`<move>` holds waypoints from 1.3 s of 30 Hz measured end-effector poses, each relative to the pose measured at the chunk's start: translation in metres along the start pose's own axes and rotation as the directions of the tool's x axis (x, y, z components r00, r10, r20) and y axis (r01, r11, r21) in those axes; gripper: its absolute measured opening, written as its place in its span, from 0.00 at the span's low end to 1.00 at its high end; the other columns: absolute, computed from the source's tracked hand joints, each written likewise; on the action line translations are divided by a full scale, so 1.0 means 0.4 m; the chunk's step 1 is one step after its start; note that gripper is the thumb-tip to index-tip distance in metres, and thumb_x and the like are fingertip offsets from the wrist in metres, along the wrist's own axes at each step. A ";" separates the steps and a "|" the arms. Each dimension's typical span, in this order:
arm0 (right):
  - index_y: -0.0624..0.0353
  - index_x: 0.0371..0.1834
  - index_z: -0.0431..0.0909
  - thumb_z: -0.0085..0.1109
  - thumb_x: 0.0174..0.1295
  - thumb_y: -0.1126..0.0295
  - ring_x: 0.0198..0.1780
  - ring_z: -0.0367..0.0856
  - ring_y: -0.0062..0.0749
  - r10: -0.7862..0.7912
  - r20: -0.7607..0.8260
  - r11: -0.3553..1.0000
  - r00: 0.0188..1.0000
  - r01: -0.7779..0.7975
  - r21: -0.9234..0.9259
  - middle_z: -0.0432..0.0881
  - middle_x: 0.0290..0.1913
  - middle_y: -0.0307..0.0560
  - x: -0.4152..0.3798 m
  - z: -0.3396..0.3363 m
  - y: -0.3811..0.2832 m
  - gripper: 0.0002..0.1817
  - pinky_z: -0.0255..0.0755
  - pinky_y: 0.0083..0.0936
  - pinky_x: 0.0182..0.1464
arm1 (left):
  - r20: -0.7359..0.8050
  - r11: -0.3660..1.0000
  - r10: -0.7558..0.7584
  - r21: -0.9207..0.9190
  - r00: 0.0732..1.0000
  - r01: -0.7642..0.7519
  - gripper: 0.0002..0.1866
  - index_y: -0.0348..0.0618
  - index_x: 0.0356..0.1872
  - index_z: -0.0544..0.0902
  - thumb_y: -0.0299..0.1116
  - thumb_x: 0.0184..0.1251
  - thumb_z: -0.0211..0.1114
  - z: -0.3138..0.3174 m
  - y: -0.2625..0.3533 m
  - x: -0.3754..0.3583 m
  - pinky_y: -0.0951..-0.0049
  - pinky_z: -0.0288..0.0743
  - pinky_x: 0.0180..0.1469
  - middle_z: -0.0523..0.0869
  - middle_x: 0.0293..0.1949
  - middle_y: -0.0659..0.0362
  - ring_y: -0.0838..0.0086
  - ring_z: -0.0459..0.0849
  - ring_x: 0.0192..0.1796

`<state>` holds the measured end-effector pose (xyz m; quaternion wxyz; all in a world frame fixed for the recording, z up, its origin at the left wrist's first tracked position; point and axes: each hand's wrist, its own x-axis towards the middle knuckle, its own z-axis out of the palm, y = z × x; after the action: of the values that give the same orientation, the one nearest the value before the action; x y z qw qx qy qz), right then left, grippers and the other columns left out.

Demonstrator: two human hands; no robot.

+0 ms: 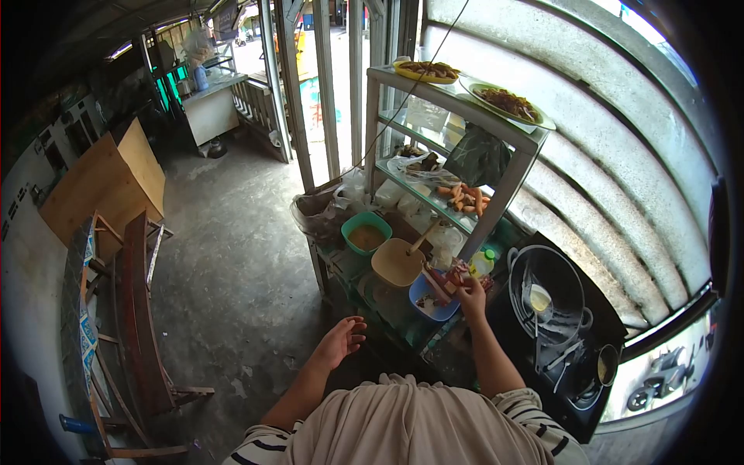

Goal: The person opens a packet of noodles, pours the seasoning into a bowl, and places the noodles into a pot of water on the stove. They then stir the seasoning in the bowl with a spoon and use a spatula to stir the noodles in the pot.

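My right hand [471,294] is closed at the edge of a blue plastic container [445,314]. Its fingers pinch a reddish-brown bundle [456,273] whose exact kind I cannot make out; the fingers hide part of it. Some whitish bits show inside the container. To its left, a beige bowl [397,263] with a wooden-looking handle sticking out stands beside a green bowl [366,233] of brownish liquid. A clear bottle with a green cap [483,262] is just beyond my right hand. My left hand [341,342] hovers in front of the table, fingers loosely curled and apart, holding nothing.
A glass-shelved case [496,209] rises behind the bowls, with orange-brown food [463,198] inside and two plates of food on top. At right, a large wok [549,298] sits on a black stove. Wooden benches [143,310] stand across the floor at left.
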<state>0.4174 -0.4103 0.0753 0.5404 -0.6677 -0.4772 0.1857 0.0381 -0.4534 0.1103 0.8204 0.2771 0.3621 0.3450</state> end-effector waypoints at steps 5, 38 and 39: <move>0.54 0.44 0.71 0.57 0.56 0.77 0.37 0.80 0.30 0.536 0.326 0.465 0.779 -0.595 0.656 0.79 0.37 0.39 -0.244 -0.085 0.058 0.13 0.74 0.27 0.39 | 0.104 0.984 -0.145 0.121 0.984 0.132 0.18 0.53 0.56 0.71 0.46 0.71 0.52 0.053 -0.051 0.056 0.72 0.71 0.48 0.77 0.52 0.66 0.78 0.79 0.44; 0.53 0.44 0.78 0.59 0.61 0.64 0.31 0.79 0.20 0.910 -0.002 0.320 0.415 -0.698 0.640 0.80 0.36 0.36 -0.946 -0.622 0.198 0.10 0.70 0.17 0.31 | 0.096 0.422 -0.086 0.905 0.992 -0.051 0.44 0.42 0.64 0.62 0.40 0.45 0.76 0.342 -0.566 0.472 0.72 0.76 0.38 0.82 0.45 0.54 0.70 0.82 0.38; 0.53 0.44 0.78 0.59 0.61 0.64 0.31 0.79 0.20 0.909 0.001 0.322 0.418 -0.702 0.635 0.80 0.36 0.36 -0.955 -0.645 0.209 0.10 0.70 0.17 0.31 | 0.092 0.426 -0.081 0.903 0.992 -0.049 0.44 0.42 0.64 0.62 0.40 0.45 0.76 0.348 -0.570 0.457 0.72 0.76 0.38 0.82 0.45 0.54 0.70 0.82 0.38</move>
<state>0.4693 -0.8676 -0.0127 0.6105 -0.6515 0.1121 0.4361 0.3221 -0.4804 -0.0424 0.5679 0.6902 0.4426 0.0720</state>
